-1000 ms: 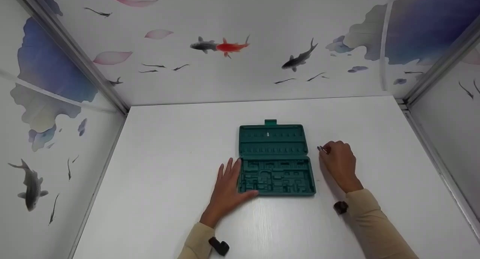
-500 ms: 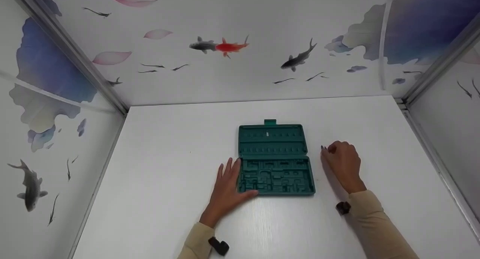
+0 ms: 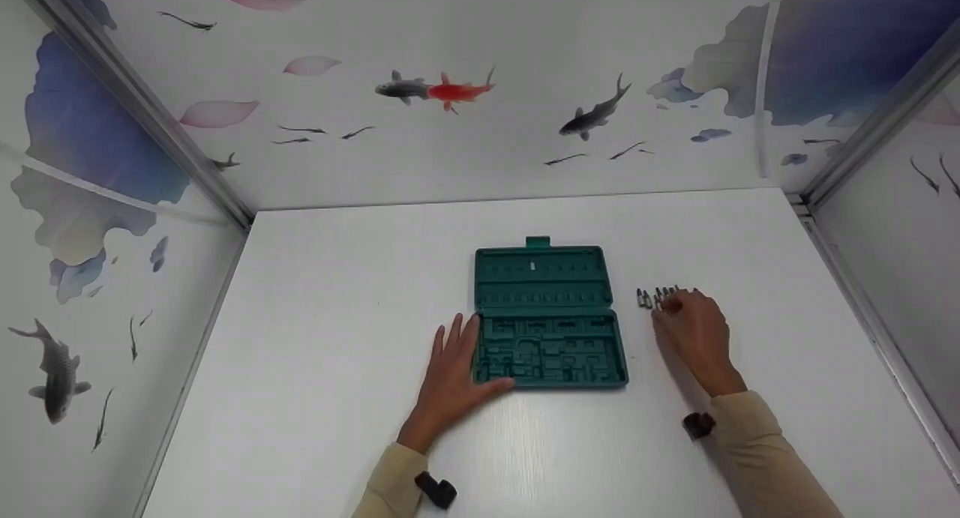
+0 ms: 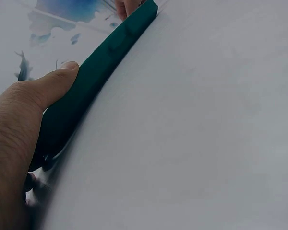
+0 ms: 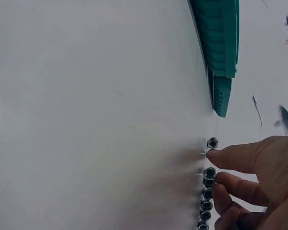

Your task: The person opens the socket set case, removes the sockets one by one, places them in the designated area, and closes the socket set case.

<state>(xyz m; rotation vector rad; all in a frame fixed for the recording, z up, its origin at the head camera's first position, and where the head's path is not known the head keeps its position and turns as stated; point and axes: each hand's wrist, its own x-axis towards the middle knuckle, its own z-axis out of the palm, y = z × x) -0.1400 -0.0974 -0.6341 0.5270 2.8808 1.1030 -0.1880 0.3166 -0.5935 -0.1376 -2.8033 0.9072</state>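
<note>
An unfolded green plastic case [image 3: 546,278] lies on the table with its moulded slots facing up. My left hand [image 3: 448,387] rests against its left side, fingers straight, with the thumb over the front edge; in the left wrist view that thumb [image 4: 62,79] presses on the case wall. To the right of the case, several small metal sockets [image 3: 667,293] are lined up in a row with one gap. My right hand [image 3: 697,338] is bent over the row. In the right wrist view its thumb [image 5: 235,155] lies at the gap, apart from the index finger, which touches the sockets [image 5: 209,173].
A tiny pale mark or piece [image 3: 533,266] shows inside the lid. The white table [image 3: 337,293] is bounded by patterned panels with fish and leaves at the back and sides. Each wrist wears a small black camera [image 3: 436,491].
My right hand has shifted right and slightly toward me, uncovering more of the socket row. The left hand has kept its place on the case.
</note>
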